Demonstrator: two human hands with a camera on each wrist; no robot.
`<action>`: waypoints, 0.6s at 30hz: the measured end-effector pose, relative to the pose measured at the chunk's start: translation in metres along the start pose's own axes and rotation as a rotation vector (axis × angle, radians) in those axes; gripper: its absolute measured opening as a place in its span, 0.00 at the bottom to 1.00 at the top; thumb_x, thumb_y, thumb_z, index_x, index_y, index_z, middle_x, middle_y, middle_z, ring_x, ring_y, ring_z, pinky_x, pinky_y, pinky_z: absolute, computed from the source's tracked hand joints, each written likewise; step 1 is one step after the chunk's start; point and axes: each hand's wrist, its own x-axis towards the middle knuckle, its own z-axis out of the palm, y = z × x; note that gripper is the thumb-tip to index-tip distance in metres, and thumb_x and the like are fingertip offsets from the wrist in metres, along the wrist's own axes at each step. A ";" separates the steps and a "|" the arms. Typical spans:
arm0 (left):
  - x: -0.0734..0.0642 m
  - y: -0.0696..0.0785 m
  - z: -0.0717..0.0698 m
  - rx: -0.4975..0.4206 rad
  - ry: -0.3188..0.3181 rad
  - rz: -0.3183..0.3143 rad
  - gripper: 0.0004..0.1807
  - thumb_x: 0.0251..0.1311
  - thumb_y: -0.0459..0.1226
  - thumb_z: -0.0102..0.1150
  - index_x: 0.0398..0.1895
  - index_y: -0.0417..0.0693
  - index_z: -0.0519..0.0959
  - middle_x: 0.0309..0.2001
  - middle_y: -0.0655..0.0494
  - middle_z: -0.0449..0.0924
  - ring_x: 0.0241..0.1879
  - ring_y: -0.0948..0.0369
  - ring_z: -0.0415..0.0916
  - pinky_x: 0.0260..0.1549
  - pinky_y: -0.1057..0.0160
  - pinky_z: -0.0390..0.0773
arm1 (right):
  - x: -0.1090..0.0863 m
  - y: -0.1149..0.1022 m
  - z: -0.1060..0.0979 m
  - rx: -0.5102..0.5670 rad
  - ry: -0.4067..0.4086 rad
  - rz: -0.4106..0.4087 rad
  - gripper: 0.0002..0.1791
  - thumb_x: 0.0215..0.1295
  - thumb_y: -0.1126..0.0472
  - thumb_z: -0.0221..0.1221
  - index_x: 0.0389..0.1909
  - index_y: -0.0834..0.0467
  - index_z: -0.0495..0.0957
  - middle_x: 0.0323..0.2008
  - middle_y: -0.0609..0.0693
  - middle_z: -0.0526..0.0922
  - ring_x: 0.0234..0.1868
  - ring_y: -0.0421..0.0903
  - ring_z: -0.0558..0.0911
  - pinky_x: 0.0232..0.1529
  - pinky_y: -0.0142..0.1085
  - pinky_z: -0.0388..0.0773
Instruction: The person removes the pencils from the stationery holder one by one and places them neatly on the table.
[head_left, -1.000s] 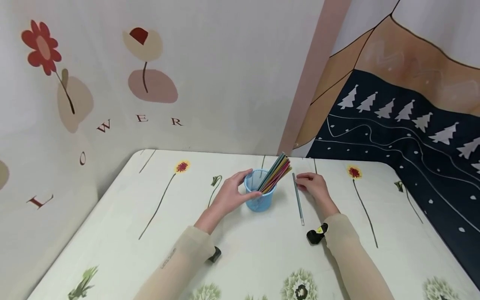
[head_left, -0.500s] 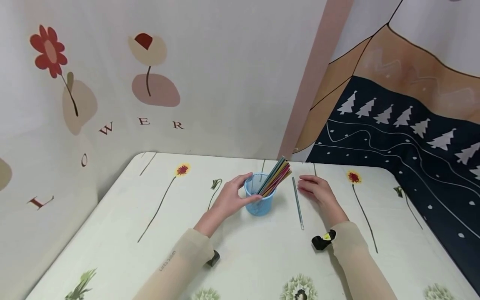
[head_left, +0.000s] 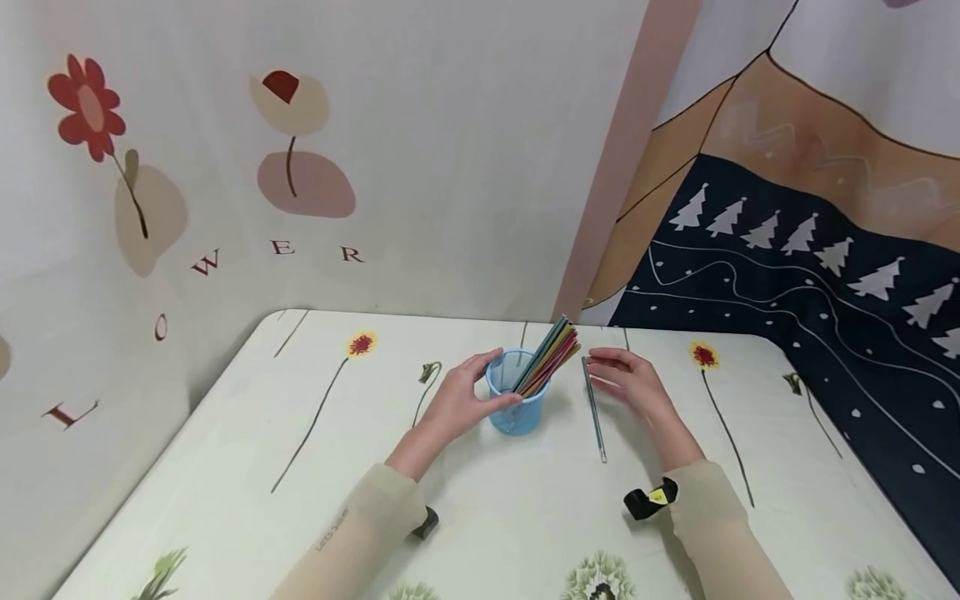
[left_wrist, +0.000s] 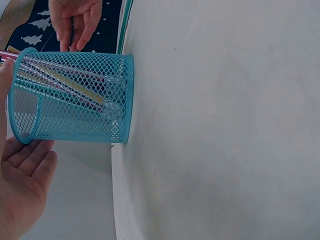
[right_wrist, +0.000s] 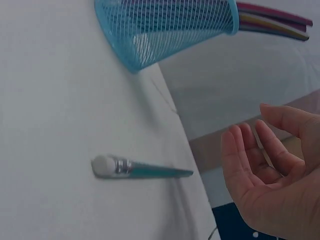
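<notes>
A blue mesh pencil cup [head_left: 517, 421] stands upright on the table, holding a bundle of coloured pencils [head_left: 550, 358] that lean to the right. My left hand [head_left: 459, 398] grips its rim, the thumb in front and the fingers round the far left side. To the right of the cup, a single teal pencil [head_left: 595, 417] lies on the cloth; its white eraser [right_wrist: 104, 166] faces the near edge. My right hand [head_left: 636, 387] hovers by that pencil's far end with loosely bent fingers and nothing in them; the right wrist view shows a gap between hand and pencil.
A white tablecloth [head_left: 330, 533] with printed flowers covers the table. Behind it hangs a pale curtain [head_left: 450, 167], and a dark curtain with printed trees [head_left: 750, 283] borders the right side. Each wrist wears a black camera [head_left: 647, 500].
My right hand has let its fingers loosen and its wrist has shifted a little to the right, beside the pencil. My left hand keeps its grip on the cup. The head view has tilted slightly.
</notes>
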 end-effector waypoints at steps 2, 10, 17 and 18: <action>0.000 0.000 0.000 0.000 0.002 0.000 0.46 0.52 0.51 0.74 0.72 0.47 0.67 0.71 0.47 0.70 0.68 0.47 0.72 0.65 0.51 0.77 | -0.004 -0.003 0.004 0.000 -0.010 -0.014 0.27 0.71 0.61 0.59 0.68 0.63 0.67 0.50 0.44 0.80 0.46 0.30 0.82 0.55 0.28 0.83; 0.003 0.001 -0.002 0.003 0.018 0.023 0.45 0.52 0.50 0.74 0.72 0.47 0.67 0.70 0.47 0.70 0.68 0.48 0.72 0.65 0.51 0.77 | -0.016 -0.015 0.020 -0.029 -0.045 -0.088 0.27 0.71 0.57 0.60 0.67 0.62 0.69 0.60 0.56 0.76 0.49 0.33 0.83 0.54 0.29 0.84; 0.001 0.000 -0.001 0.017 -0.004 0.007 0.46 0.52 0.51 0.74 0.73 0.48 0.66 0.71 0.48 0.69 0.68 0.48 0.71 0.65 0.51 0.77 | -0.022 -0.017 0.033 -0.057 -0.068 -0.119 0.23 0.70 0.58 0.61 0.61 0.63 0.71 0.58 0.54 0.75 0.50 0.36 0.83 0.53 0.30 0.85; 0.002 0.000 -0.001 0.018 -0.002 0.010 0.46 0.52 0.51 0.74 0.73 0.48 0.66 0.71 0.48 0.69 0.68 0.48 0.71 0.65 0.51 0.77 | -0.023 -0.018 0.035 -0.059 -0.066 -0.126 0.23 0.70 0.58 0.61 0.60 0.63 0.72 0.57 0.54 0.75 0.50 0.36 0.82 0.53 0.31 0.85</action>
